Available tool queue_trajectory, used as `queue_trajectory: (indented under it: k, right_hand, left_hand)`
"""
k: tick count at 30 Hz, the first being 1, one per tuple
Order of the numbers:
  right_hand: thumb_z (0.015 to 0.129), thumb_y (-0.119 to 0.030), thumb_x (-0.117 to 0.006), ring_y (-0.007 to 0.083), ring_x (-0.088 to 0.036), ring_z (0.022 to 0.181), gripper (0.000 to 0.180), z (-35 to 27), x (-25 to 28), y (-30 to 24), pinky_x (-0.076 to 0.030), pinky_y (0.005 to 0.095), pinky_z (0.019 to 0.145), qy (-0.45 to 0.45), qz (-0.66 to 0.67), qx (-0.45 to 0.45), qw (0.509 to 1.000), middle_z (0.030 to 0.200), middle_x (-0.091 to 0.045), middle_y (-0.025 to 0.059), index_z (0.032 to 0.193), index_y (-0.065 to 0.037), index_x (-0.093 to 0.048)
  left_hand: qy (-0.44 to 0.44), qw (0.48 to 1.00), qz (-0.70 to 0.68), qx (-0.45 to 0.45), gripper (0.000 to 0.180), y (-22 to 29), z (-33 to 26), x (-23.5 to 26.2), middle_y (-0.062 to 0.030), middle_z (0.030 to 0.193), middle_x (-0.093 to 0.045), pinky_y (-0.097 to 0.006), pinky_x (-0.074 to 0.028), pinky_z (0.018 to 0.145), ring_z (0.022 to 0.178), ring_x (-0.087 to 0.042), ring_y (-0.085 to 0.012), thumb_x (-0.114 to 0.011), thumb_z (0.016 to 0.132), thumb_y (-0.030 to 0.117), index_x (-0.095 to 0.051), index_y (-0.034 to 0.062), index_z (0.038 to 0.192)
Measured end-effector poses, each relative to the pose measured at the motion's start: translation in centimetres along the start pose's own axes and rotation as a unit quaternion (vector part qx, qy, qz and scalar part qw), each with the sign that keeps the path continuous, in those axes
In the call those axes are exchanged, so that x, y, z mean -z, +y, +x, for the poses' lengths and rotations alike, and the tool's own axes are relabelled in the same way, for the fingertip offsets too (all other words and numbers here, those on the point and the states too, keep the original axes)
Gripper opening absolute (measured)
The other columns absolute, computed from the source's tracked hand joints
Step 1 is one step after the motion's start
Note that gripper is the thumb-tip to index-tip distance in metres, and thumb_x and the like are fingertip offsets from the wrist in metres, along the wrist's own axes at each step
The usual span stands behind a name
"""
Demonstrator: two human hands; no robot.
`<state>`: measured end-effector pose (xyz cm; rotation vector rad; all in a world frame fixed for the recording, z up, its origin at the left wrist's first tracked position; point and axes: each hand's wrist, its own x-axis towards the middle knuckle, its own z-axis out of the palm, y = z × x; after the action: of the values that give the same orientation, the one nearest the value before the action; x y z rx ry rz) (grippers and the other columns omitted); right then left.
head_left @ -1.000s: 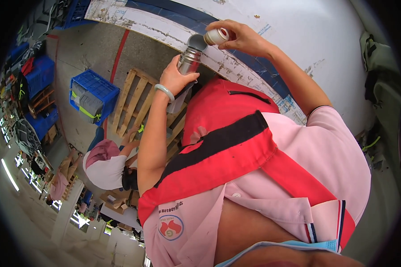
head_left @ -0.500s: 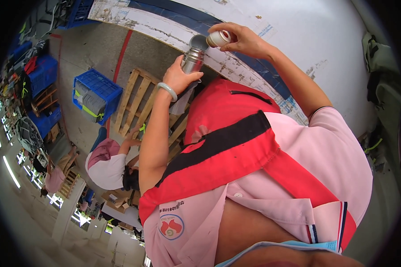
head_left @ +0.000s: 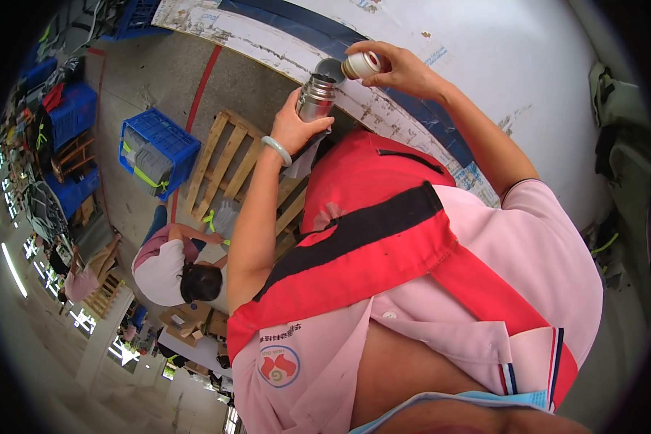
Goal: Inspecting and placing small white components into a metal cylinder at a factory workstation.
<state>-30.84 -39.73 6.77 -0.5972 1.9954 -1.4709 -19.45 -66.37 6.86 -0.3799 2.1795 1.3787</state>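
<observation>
My left hand [head_left: 294, 132], with a pale bangle at its wrist, is wrapped round a steel vacuum flask [head_left: 315, 103]. The flask stands roughly upright with its threaded neck uncovered. Just beyond the neck, at the table's edge, is a grey round cup [head_left: 330, 69], partly hidden by the flask and the stopper. Between the fingers and thumb of my right hand [head_left: 401, 71] is a white flask stopper [head_left: 362, 66] with a brownish end, tilted on its side toward the cup. The stopper is apart from the flask's neck.
A worn white table [head_left: 484, 65] with a dark blue strip [head_left: 296, 25] lies in front of me. To the left are a wooden pallet [head_left: 220, 159] and a blue crate [head_left: 159, 148] of grey pieces. A co-worker [head_left: 170, 271] bends down nearby.
The flask and stopper have shifted slightly right and nearer in the picture, still in my hands. The co-worker has moved, and their dark hair shows more now.
</observation>
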Motion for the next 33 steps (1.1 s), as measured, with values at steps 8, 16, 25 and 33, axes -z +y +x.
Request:
queue_trajectory:
  k: [8, 16, 25, 33]
  right_hand:
    - [0.086, -0.012, -0.079, 0.0156, -0.063, 0.104, 0.058, 1.2, -1.2, -3.2, -0.052, 0.0319, 0.094, -0.09, 0.1, 0.061, 0.989, 0.114, -0.068, 0.0057, 0.139, -0.011, -0.056]
    - [0.068, 0.009, -0.083, 0.022, -0.064, 0.108, 0.06, 3.6, -1.0, -18.7, -0.053, 0.033, 0.091, -0.341, -0.138, 0.09, 0.925, 0.12, -0.065, 0.0062, 0.122, -0.012, -0.069]
    - [0.061, -0.013, -0.093, 0.0265, -0.07, 0.084, 0.059, 3.1, -4.3, -36.6, -0.058, 0.0334, 0.071, -0.383, -0.246, 0.287, 0.843, 0.104, -0.07, 0.008, 0.115, -0.009, -0.069]
    - [0.066, -0.02, -0.091, 0.0273, -0.07, 0.077, 0.057, 4.3, -12.2, -37.4, -0.056, 0.0343, 0.074, -0.321, -0.351, 0.254, 0.842, 0.087, -0.071, 0.012, 0.114, -0.007, -0.064]
  left_hand:
    - [0.039, 0.987, -0.053, -0.149, 0.093, -0.6, -2.3, -1.3, -0.0187, 0.137, -0.057, -0.038, -0.045, 0.109, 0.126, -0.057, -0.0291, -0.092, 0.065, 0.024, -0.048, -0.001, 0.143]
    - [-0.061, 0.956, -0.246, -0.15, 0.076, 4.7, -10.4, 2.5, -0.0077, 0.114, -0.067, -0.033, -0.052, 0.094, 0.104, -0.064, -0.0177, -0.092, 0.065, 0.023, -0.056, 0.0038, 0.129]
    - [-0.146, 0.904, -0.323, -0.239, 0.075, 9.3, -20.1, 9.5, -0.0095, 0.105, -0.066, -0.031, -0.055, 0.075, 0.087, -0.066, -0.015, -0.087, 0.072, 0.009, -0.047, 0.0002, 0.136]
    - [0.297, 0.899, -0.136, -0.291, 0.082, 5.9, -22.4, 9.8, -0.0103, 0.114, -0.065, -0.037, -0.053, 0.092, 0.104, -0.065, -0.0198, -0.091, 0.069, 0.021, -0.048, 0.0021, 0.137]
